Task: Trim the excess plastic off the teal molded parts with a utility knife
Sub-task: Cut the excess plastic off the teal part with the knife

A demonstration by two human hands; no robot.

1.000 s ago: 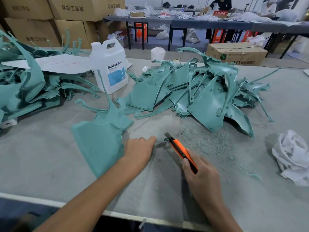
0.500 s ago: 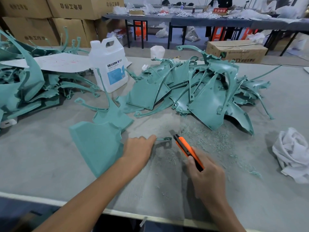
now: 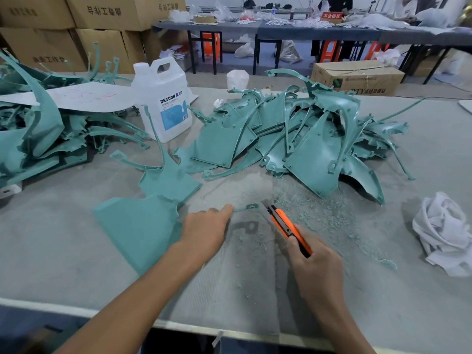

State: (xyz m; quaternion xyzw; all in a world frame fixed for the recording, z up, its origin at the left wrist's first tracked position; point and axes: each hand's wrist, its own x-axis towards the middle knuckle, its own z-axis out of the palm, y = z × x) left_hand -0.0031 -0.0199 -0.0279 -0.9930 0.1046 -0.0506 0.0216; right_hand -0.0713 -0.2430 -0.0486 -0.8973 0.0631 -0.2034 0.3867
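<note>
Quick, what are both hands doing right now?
Left hand: closed, holding the teal part by its thin arm.
Right hand: closed, gripping the orange utility knife.

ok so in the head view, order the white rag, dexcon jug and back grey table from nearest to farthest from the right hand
1. white rag: on the bench, just right of the right hand.
2. Dexcon jug: across the bench, far left.
3. grey table: beyond the aisle, at the back.
</note>
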